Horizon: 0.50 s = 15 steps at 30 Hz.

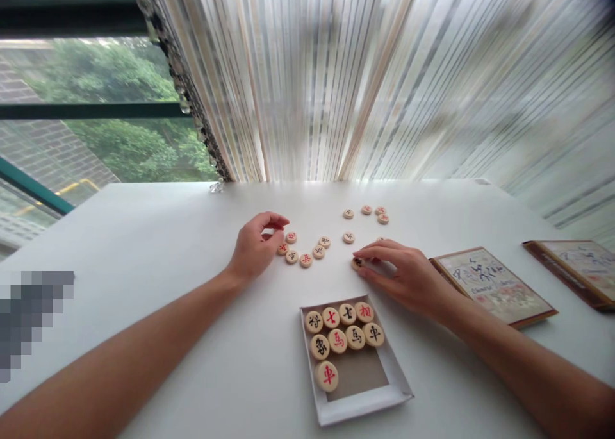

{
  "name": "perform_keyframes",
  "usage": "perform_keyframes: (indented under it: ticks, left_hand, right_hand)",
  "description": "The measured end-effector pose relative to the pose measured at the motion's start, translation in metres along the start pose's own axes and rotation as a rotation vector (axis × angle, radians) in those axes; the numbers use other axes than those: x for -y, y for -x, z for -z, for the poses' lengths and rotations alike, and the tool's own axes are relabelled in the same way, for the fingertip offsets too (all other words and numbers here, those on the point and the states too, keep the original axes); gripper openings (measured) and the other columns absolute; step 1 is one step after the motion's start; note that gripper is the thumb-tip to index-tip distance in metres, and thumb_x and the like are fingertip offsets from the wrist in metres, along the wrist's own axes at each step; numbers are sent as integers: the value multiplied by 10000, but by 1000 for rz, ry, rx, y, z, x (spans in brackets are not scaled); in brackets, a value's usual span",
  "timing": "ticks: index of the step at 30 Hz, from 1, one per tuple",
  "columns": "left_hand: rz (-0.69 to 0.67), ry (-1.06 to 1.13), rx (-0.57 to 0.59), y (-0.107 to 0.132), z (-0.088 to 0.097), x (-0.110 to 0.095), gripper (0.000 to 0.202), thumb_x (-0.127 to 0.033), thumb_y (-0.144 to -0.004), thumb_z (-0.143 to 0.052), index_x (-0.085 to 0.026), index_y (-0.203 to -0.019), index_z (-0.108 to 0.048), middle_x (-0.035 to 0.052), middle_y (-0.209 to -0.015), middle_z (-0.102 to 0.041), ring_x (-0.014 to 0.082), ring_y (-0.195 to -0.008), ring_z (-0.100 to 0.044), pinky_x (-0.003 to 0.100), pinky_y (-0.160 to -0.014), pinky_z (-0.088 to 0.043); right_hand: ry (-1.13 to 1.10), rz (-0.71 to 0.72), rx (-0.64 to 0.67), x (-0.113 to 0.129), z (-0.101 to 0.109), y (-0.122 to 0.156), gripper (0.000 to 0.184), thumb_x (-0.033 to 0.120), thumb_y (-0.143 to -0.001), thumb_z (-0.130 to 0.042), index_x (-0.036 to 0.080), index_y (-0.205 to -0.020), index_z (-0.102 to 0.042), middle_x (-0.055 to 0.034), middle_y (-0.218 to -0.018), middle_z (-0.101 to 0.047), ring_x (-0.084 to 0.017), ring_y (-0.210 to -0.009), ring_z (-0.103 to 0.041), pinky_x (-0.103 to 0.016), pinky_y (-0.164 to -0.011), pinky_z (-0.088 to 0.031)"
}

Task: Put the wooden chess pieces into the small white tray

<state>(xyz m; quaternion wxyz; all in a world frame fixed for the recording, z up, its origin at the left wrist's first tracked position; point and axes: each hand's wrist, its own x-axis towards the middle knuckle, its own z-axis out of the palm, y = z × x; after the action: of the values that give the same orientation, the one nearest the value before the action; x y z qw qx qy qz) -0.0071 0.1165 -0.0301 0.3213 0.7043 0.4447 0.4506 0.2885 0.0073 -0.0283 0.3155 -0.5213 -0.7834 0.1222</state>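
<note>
On a white table point(144, 247) lie several round wooden Chinese chess pieces point(317, 247) with red or black characters. My left hand point(254, 250) rests by the left end of a curved row of them, fingers curled, thumb and fingertips pinched near a piece point(282, 248). My right hand point(403, 275) reaches left with fingers pressed onto a piece point(356, 263) at its fingertips. In front of me an open shallow white box point(365, 400) holds several pieces point(339, 339) laid in rows.
A further cluster of pieces point(372, 213) lies near the far table edge. Two flat printed box lids or boards point(494, 285) point(576, 269) sit at the right. Striped curtains point(384, 74) hang behind; a window point(96, 106) is at the left.
</note>
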Motion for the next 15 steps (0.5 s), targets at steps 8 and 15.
perform_keyframes:
  ticks: [8, 15]
  left_hand:
    - [-42, -71, 41, 4, 0, -8, 185, -255, -838, -663, -174, -955, -780, 74, -1004, -790, 224, -895, -738, 353, -814, -614]
    - [6, -113, 51, 0, 0, -3, 237, -226, -822, -671, -164, -1013, -797, 74, -987, -787, 200, -822, -709, 314, -737, -573]
  right_hand:
    - [-26, -67, -15, 3, 2, -2, 213, 285, -1021, -619, 190, -1109, -789, -112, -1077, -797, -235, -901, -767, -348, -801, -619]
    - [-3, -83, -21, 6, 4, -1, 210, 289, -1006, -646, 180, -1108, -793, -118, -1053, -797, -238, -853, -745, -368, -760, -591]
